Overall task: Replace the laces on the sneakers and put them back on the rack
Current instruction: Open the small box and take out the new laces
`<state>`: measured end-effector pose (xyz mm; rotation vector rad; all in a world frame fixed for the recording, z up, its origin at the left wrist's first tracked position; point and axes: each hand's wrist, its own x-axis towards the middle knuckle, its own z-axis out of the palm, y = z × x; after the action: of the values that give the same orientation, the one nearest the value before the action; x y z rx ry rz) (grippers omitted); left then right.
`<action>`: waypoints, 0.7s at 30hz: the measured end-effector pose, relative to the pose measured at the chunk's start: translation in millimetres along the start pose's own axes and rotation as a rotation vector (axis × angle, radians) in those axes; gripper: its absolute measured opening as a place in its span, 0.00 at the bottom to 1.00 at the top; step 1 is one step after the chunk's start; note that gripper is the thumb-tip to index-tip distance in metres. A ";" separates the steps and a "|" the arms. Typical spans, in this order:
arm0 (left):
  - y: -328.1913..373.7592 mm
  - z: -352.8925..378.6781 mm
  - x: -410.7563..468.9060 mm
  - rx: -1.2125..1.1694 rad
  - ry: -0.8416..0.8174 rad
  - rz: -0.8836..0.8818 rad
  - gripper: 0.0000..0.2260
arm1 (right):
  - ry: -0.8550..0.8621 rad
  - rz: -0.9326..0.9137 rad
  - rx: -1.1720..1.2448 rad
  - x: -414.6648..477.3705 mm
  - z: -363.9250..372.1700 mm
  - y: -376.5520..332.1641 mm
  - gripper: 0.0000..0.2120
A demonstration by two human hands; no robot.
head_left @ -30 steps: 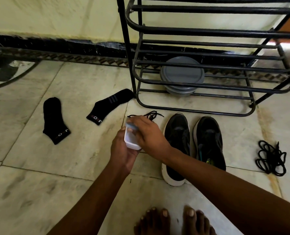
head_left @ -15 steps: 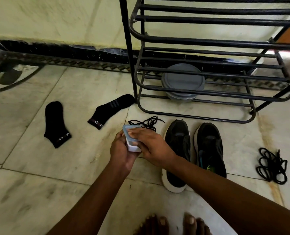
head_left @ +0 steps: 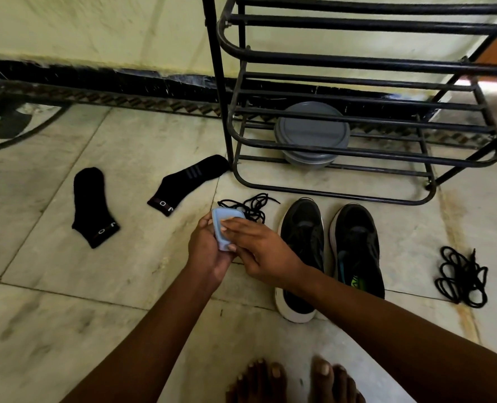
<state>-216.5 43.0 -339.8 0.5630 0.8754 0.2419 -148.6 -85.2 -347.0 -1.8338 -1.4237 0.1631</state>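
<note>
Two black sneakers with white soles, the left one [head_left: 301, 251] and the right one [head_left: 357, 248], stand side by side on the floor in front of the black metal rack [head_left: 328, 62]. One loose black lace [head_left: 251, 206] lies just beyond my hands; a second black lace [head_left: 461, 276] is coiled at the right. My left hand [head_left: 206, 251] holds a small white box with a light blue lid [head_left: 221, 228]. My right hand [head_left: 259, 248] rests its fingers flat on the lid.
Two black socks, one [head_left: 91, 206] at the left and another [head_left: 187, 183] nearer the rack, lie on the marble floor. A grey round lidded container [head_left: 311, 132] sits under the rack's lowest shelf. My bare feet [head_left: 294, 379] are at the bottom edge.
The box has tilted so its blue lid faces up, and my right hand's fingers have spread flat over it. The view shifted slightly downward.
</note>
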 end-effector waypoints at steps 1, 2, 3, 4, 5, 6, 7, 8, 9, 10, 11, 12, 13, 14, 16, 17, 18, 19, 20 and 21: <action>0.5 0.4 -1.2 -0.015 0.001 0.006 0.16 | 0.002 -0.010 0.001 -0.9 -1.1 0.8 0.18; 2.1 3.0 -3.8 -0.025 -0.004 0.009 0.18 | 0.001 -0.024 -0.005 -1.5 -2.7 1.7 0.18; 3.7 5.3 -8.0 -0.025 -0.020 0.004 0.20 | -0.003 -0.044 -0.018 -2.3 -4.0 2.3 0.18; 5.5 6.6 -11.7 -0.010 -0.022 0.002 0.23 | -0.008 -0.067 -0.032 -2.5 -5.4 1.6 0.18; 5.9 8.9 -15.3 0.022 -0.027 0.007 0.25 | -0.010 -0.081 -0.031 -2.0 -6.1 0.9 0.17; 5.0 9.6 -15.6 0.094 -0.004 0.047 0.25 | -0.002 -0.082 -0.005 -1.3 -7.0 -0.7 0.15; 3.5 8.4 -13.0 0.179 0.033 0.097 0.22 | 0.029 -0.063 0.049 0.2 -9.2 -3.2 0.13; 1.9 8.5 -11.6 0.269 0.083 0.160 0.19 | 0.092 -0.029 0.116 2.0 -11.7 -6.4 0.09; -1.1 8.3 -10.2 0.342 0.113 0.222 0.18 | 0.177 0.008 0.177 4.5 -14.3 -10.3 0.06; -4.6 9.3 -10.2 0.406 0.122 0.268 0.18 | 0.269 0.047 0.209 7.0 -17.2 -14.1 0.04; -8.9 10.8 -12.3 0.445 0.131 0.294 0.18 | 0.349 0.092 0.210 10.0 -20.2 -18.2 0.03; -13.0 13.8 -16.6 0.494 0.152 0.325 0.18 | 0.409 0.155 0.185 13.6 -23.2 -21.3 0.03; -17.3 16.5 -21.0 0.561 0.166 0.364 0.17 | 0.449 0.245 0.145 17.9 -25.4 -23.3 0.04; -21.2 21.1 -27.4 0.644 0.159 0.421 0.17 | 0.451 0.348 0.099 21.5 -27.3 -23.6 0.07; -29.4 30.6 -43.2 0.809 0.106 0.575 0.18 | 0.321 0.540 0.050 26.2 -29.8 -17.1 0.14; -33.5 33.7 -49.4 0.873 0.093 0.645 0.19 | 0.234 0.609 0.056 27.1 -30.3 -12.3 0.18; -36.4 35.6 -52.4 0.918 0.108 0.699 0.19 | 0.167 0.652 0.060 27.0 -30.1 -8.4 0.21; -38.6 35.7 -52.6 0.952 0.129 0.747 0.19 | 0.138 0.672 0.053 25.7 -29.8 -5.9 0.24; -40.6 36.2 -52.3 0.978 0.141 0.784 0.19 | 0.132 0.682 0.037 23.6 -29.8 -5.0 0.26; -42.6 36.1 -51.5 1.003 0.154 0.813 0.19 | 0.135 0.686 0.019 22.2 -30.1 -4.9 0.27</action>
<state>-221.7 -27.3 -311.5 1.8618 0.8422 0.5885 -128.2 -80.8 -315.6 -2.2039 -0.6539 0.3823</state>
